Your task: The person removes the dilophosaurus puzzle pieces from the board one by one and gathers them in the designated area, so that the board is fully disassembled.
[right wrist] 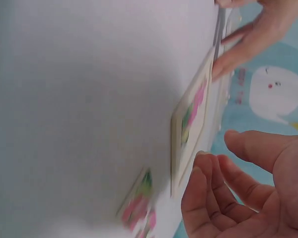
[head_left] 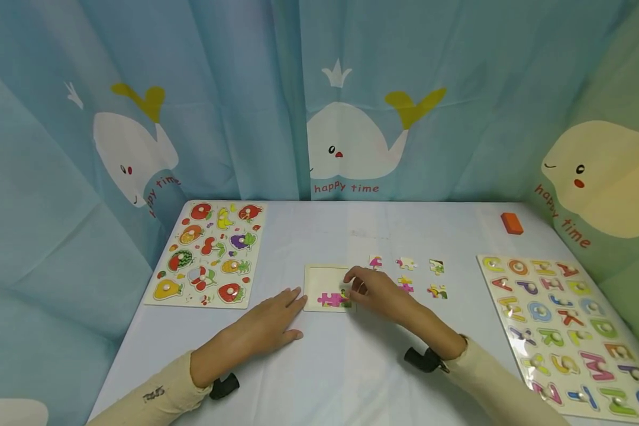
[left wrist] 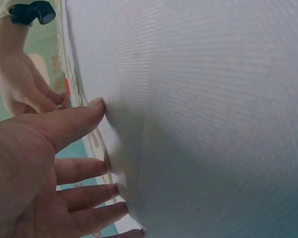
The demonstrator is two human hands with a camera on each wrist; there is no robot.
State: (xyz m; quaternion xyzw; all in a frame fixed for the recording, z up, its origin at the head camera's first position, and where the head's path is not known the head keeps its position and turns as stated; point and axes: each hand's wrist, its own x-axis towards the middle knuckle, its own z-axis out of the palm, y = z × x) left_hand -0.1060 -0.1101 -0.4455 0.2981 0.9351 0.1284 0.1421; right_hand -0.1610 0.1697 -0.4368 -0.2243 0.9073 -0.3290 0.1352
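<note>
A small pale puzzle tray [head_left: 319,277] lies mid-table, with joined pink and green jigsaw pieces [head_left: 330,300] along its near side. My left hand [head_left: 271,319] rests at the tray's left edge, fingers extended and fingertips right by the rim. In the left wrist view, its thumb [left wrist: 79,123] is spread from the fingers. Over the tray's right side hovers my right hand [head_left: 386,296], fingers loosely bent. The right wrist view shows a gap between its thumb [right wrist: 253,148] and fingers, with nothing held there. Loose jigsaw pieces [head_left: 406,264] lie right of the tray, partly behind that hand.
A fruit peg board [head_left: 205,254] lies at the left of the white table. On the right is a letter peg board [head_left: 559,331], with a red-orange block [head_left: 512,223] beyond it. Blue whale-print curtains [head_left: 255,106] enclose the back and sides.
</note>
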